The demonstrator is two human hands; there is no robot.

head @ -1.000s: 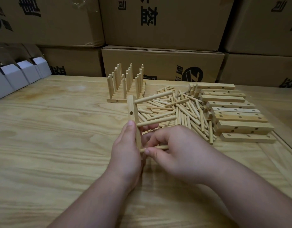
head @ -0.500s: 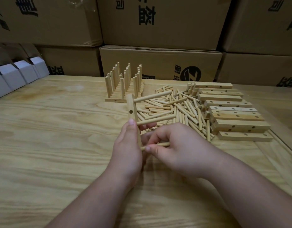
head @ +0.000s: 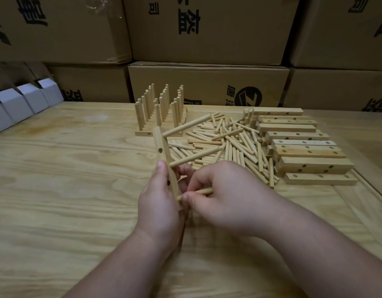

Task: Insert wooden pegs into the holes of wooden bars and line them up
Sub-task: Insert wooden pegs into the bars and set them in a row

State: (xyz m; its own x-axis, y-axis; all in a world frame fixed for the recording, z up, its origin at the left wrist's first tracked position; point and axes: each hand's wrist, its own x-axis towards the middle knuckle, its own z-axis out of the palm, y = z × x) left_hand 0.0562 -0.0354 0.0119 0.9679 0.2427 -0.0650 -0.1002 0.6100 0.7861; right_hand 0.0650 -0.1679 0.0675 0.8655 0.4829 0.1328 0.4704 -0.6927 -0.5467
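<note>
1. Two bare forearms reach in from the bottom edge over a pale plywood table (head: pixel 56 190), the hands meeting at its centre.
2. The left hand (head: pixel 160 203) wraps its fingers round the lower half of a wooden bar (head: pixel 164 155), holding it on end and tilted slightly left, thumb pressed against the near face.
3. The right hand (head: pixel 224 196) pinches a peg (head: pixel 198 193) between thumb and forefinger, the peg lying nearly level with its tip at the bar's lower part; whether the tip is in a hole cannot be told.
4. Two pegs already seated in the bar jut to the right: an upper peg (head: pixel 185 127) near its top and a middle peg (head: pixel 196 157) just above the left thumb. One open hole shows on the bar between them.
5. Behind the hands, a heap of loose pegs (head: pixel 235 145) lies scattered on the table.
6. To the right of that heap, a stack of drilled bars (head: pixel 302 147) lies in rough rows, holes facing up or toward the camera.
7. Farther back and left of the heap, finished bars (head: pixel 160 110) stand side by side with their pegs upright.
8. Small white cartons (head: pixel 20 102) sit at the far left edge.
9. Printed cardboard boxes (head: pixel 207 29) are piled along the back.
</note>
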